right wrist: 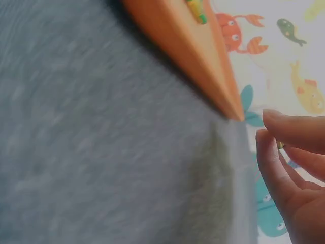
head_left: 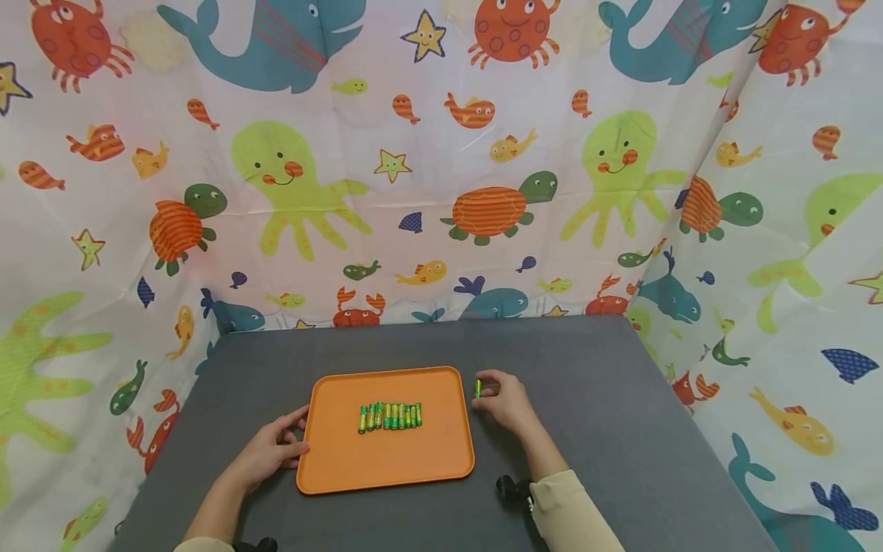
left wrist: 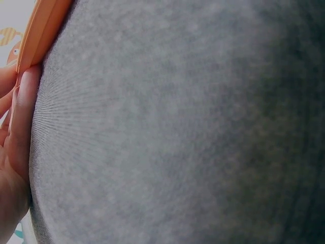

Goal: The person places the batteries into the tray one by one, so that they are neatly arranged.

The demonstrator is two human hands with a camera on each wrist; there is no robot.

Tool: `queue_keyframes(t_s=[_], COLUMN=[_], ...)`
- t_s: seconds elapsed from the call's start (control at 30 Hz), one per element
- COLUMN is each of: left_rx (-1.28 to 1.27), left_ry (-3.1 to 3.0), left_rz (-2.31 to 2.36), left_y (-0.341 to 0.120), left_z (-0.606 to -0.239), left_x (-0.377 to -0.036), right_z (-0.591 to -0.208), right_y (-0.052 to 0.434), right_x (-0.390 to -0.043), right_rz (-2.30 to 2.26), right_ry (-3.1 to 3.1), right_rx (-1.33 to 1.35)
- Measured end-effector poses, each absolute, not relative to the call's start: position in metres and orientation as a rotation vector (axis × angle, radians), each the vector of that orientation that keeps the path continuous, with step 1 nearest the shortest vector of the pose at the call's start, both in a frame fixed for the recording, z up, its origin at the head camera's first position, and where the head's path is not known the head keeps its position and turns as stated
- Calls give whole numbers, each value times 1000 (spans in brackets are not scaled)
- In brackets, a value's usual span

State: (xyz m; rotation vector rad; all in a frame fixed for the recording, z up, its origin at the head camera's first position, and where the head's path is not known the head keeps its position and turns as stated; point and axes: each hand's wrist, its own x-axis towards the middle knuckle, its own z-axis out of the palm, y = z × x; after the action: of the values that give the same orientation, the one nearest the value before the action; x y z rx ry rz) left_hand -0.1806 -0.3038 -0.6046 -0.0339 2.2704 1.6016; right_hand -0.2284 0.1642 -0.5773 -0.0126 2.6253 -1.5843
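Note:
An orange tray (head_left: pixel 386 468) lies on the grey table, bearing a row of several small green-and-yellow batteries (head_left: pixel 395 416) side by side. At the tray's left rim, my left hand (head_left: pixel 265 452) holds the edge between thumb and fingers; the left wrist view shows the fingertips (left wrist: pixel 29 81) against the orange rim. Just right of the tray, my right hand (head_left: pixel 509 400) pinches one battery (head_left: pixel 478 389) upright between thumb and fingers, apart from the tray. In the right wrist view, the fingers hide most of that battery (right wrist: pixel 280 145).
The grey table (head_left: pixel 621 460) reaches back to a curtain (head_left: pixel 414 276) printed with sea animals, which also hangs along both sides. Dark wrist-worn devices sit at the right wrist (head_left: pixel 512 489) and left wrist (head_left: pixel 258 545).

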Motion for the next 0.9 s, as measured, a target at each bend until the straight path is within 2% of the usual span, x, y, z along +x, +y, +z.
queue_keyframes(t_s=[0.47,0.9], left_rx=[-55,-104], left_ry=[2255,2275], left_rz=[1598,1587], left_y=[-304,-302], left_z=[-604,-603], left_x=[-180,-182], right_z=[-543,-532], right_y=[144,121], right_x=[-219,-216], right_rz=[-1620,-1585], right_ry=[2632,2651], right_rx=[-70,-155])
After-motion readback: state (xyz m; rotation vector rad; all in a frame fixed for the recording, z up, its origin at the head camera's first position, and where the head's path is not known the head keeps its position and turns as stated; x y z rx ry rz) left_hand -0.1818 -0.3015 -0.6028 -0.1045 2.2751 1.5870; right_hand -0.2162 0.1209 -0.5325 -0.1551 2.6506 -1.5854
